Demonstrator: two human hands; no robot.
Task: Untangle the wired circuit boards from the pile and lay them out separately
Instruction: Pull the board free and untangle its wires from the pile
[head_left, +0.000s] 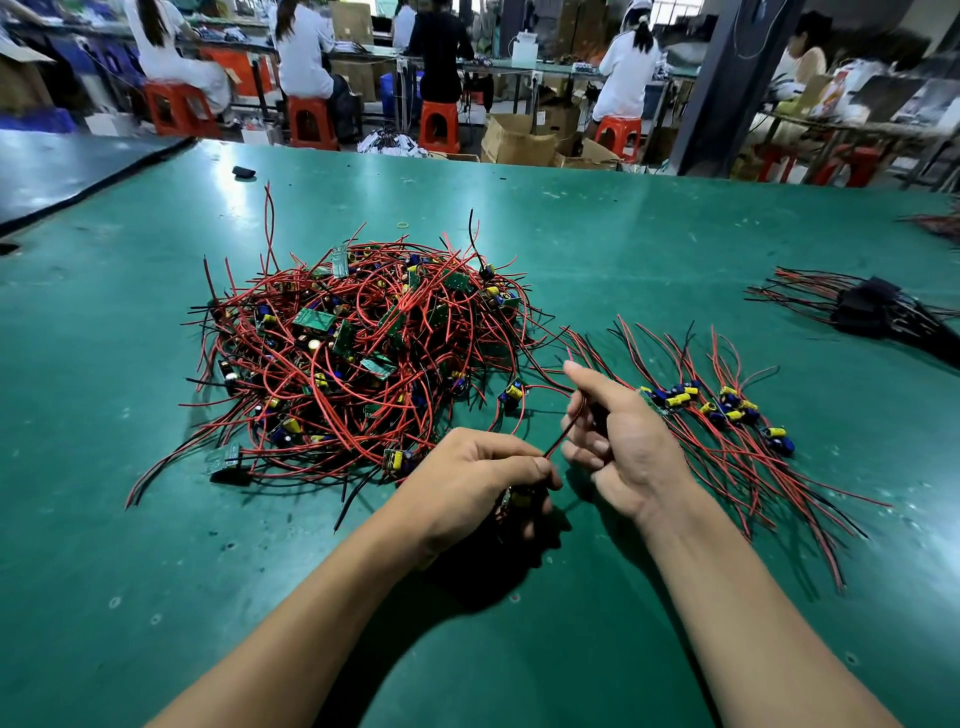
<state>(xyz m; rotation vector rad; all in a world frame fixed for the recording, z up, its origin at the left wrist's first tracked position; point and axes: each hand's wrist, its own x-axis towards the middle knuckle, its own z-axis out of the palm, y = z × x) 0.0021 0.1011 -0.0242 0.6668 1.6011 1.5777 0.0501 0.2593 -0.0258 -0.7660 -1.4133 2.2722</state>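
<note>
Head view: the person's left hand (483, 478) is gripping a small circuit board with a yellow component (511, 500), its fingers curled around it, just above the green table mat (156, 545). A thin red wire (560, 439) is running from this board up to the right hand (623, 447), which is pinching it between thumb and curled fingers while the index finger is pointing forward. The tangled pile of red- and black-wired circuit boards (363, 353) is lying just left of both hands. A separated row of wired boards (727, 415) is lying just beside the right hand, on its right. A black bundle with wire leads (872, 312) is resting farther right.
</note>
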